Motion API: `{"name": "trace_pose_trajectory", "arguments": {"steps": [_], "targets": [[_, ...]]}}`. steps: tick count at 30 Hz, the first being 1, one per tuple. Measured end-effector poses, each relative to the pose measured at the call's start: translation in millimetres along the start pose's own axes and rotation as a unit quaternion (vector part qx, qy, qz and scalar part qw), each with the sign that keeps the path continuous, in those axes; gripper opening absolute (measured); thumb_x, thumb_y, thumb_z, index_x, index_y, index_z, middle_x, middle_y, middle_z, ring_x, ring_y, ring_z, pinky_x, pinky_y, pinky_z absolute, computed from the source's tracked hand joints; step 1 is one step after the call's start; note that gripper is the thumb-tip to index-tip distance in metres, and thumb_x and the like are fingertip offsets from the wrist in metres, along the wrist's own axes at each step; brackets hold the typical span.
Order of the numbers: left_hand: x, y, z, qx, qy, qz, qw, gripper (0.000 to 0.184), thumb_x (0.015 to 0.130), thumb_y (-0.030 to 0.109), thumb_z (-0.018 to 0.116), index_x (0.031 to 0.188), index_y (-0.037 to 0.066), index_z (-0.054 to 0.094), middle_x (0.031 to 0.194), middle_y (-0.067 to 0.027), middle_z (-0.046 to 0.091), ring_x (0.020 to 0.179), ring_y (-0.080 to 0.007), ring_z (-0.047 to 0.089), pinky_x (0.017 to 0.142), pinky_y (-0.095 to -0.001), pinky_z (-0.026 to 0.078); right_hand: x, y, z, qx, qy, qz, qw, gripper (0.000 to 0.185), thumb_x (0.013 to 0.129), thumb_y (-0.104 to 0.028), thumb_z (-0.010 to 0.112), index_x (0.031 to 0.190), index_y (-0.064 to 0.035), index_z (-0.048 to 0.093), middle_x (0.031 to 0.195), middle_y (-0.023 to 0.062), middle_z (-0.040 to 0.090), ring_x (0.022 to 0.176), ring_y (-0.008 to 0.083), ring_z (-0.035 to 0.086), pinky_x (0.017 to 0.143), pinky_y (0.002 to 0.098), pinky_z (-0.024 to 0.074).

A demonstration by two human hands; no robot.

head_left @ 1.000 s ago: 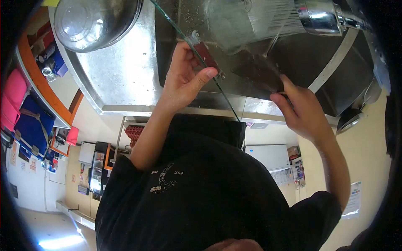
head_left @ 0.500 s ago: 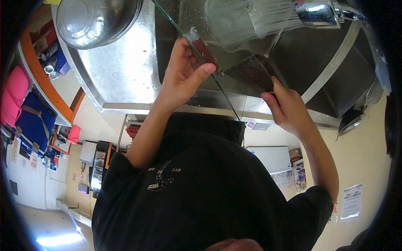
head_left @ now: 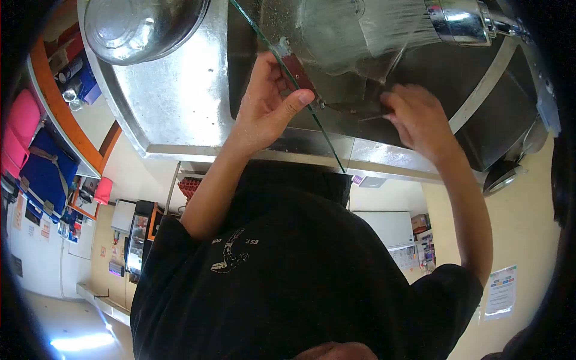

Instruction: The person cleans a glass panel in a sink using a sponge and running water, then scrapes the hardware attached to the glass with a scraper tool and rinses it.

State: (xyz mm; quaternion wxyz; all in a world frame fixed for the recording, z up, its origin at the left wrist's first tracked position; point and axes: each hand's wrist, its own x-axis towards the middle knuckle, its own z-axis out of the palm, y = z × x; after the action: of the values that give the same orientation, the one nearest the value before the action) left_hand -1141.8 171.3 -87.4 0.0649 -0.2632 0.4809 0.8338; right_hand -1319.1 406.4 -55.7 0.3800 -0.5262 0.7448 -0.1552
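Note:
My left hand (head_left: 262, 117) is closed on the edge of a clear glass pane (head_left: 327, 143), with its thumb on the near side. The pane stands tilted over the sink, its green edge running diagonally. Beside my left fingers lies a dark red strip (head_left: 298, 71) with small spots. My right hand (head_left: 420, 119), blurred by motion, is closed on a thin, dark, flat piece (head_left: 366, 114) seen nearly edge-on. This piece points toward the lower end of the red strip; whether they touch is unclear.
A chrome tap head (head_left: 461, 23) sprays water into the steel sink (head_left: 480, 90) from the upper right. An upturned clear bowl (head_left: 141, 27) rests on the steel drainboard (head_left: 171, 105) at left. A ladle-like utensil (head_left: 504, 174) hangs at the right edge.
My right hand has shifted up and turned, so the dark flat piece now shows as a thin sliver instead of a broad face. My left hand and the pane have barely moved.

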Motion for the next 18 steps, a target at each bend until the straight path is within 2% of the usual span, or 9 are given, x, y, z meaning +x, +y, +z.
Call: {"name": "trace_pose_trajectory", "arguments": {"steps": [2,8,11,14,17,18], "targets": [[0.7,0.5,1.4,-0.001,0.005,0.001,1.0,0.048,0.091,0.004,0.068,0.128,0.003,0.038,0.116,-0.0092,0.055,0.105,-0.0162,0.056,0.094,-0.0325,0.047,9.3,15.5,7.3,-0.004,0.032,-0.036,0.999,0.022,0.08,-0.008,0.067,0.098,-0.0045,0.054,0.089,0.0132,0.059,0.084,0.0327,0.057,0.076,0.0432,0.0477],[-2.8,0.5,2.3,-0.01,0.016,-0.013,1.0,0.048,0.09,0.004,0.068,0.128,0.002,0.038,0.116,-0.0085,0.054,0.105,-0.0156,0.056,0.093,-0.0319,0.047,-1.2,11.3,13.6,0.062,-0.017,0.016,0.998,0.02,0.085,-0.009,0.066,0.099,-0.0022,0.053,0.082,0.0155,0.06,0.074,0.0369,0.06,0.068,0.0454,0.0485],[-0.5,-4.7,0.6,0.006,0.002,0.004,1.0,0.047,0.091,0.004,0.068,0.128,0.003,0.039,0.116,-0.0082,0.054,0.105,-0.0153,0.055,0.094,-0.0319,0.046,-4.2,-5.1,3.1,0.035,0.004,0.005,0.999,0.03,0.089,-0.017,0.066,0.109,-0.0015,0.05,0.074,0.0145,0.064,0.061,0.0334,0.064,0.054,0.0425,0.0511],[-1.7,-5.2,-2.0,0.001,0.003,0.004,1.0,0.046,0.091,0.004,0.067,0.128,0.004,0.04,0.117,-0.0079,0.054,0.106,-0.0157,0.055,0.095,-0.0322,0.046,-0.3,-6.0,-0.8,0.074,-0.045,0.063,0.994,0.027,0.091,-0.015,0.064,0.107,0.0022,0.05,0.077,0.0196,0.062,0.068,0.0398,0.062,0.062,0.0454,0.0495],[-4.0,-0.4,3.1,-0.012,0.02,-0.017,1.0,0.047,0.091,0.003,0.066,0.13,0.004,0.04,0.118,-0.0076,0.054,0.107,-0.0163,0.055,0.095,-0.0325,0.046,10.4,-12.1,-11.6,0.102,-0.157,0.181,0.966,0.031,0.093,-0.019,0.062,0.11,0.0035,0.049,0.077,0.0207,0.063,0.07,0.0403,0.064,0.062,0.0455,0.05],[-4.0,0.2,1.8,-0.011,0.025,-0.023,0.999,0.048,0.091,0.003,0.066,0.131,0.004,0.04,0.118,-0.0075,0.054,0.107,-0.0164,0.055,0.095,-0.0325,0.046,8.9,-9.6,-12.1,0.124,-0.176,0.184,0.959,0.033,0.093,-0.02,0.063,0.112,0.003,0.05,0.08,0.0219,0.063,0.072,0.0404,0.064,0.062,0.0447,0.0505]]}}
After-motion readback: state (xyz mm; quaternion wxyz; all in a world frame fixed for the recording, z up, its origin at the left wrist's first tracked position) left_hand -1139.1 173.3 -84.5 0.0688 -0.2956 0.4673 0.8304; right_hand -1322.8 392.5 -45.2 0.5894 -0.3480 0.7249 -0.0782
